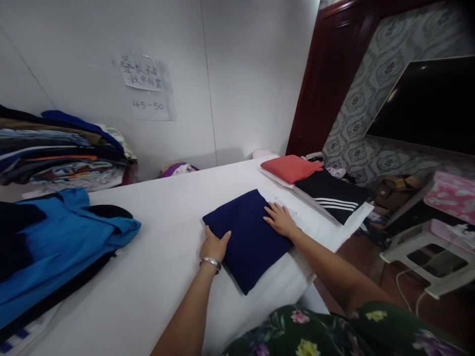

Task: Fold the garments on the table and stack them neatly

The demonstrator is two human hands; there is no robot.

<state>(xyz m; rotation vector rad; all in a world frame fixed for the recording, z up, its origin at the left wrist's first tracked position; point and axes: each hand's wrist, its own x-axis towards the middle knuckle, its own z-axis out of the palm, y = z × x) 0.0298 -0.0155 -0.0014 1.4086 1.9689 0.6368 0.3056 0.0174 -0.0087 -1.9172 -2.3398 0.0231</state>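
Navy blue is covering the visible top of the folded garment (252,247), which is lying flat on the white table (156,267) directly in front of the person, one corner pointing toward them. The left hand (215,245), wearing a silver bracelet (211,263), is resting at the garment's left edge, thumb and forefinger parted in a wide V with the thumb on top; its other fingers are not showing, so whether they are pinching cloth cannot be told. The right hand (281,220) is lying open across the right edge, fingers loosely parted, touching the cloth without visibly gripping it.

The hands seem to be steadying the folded edges. Doing this well probably means keeping the pressure light and even, as pushing hard from one side could be skewing the hidden layers. Both edges should ideally be running straight, with the near corner lying flat.

To the left, a bright blue jacket (74,237) is sprawling over other clothes and taking up that end, with a stack of clothes (63,141) rising behind it. Beyond the right hand, a coral garment (289,169) and a black striped garment (322,190) are filling the far corner, limiting room there. A pale stool (411,241) is standing off the table's right side.
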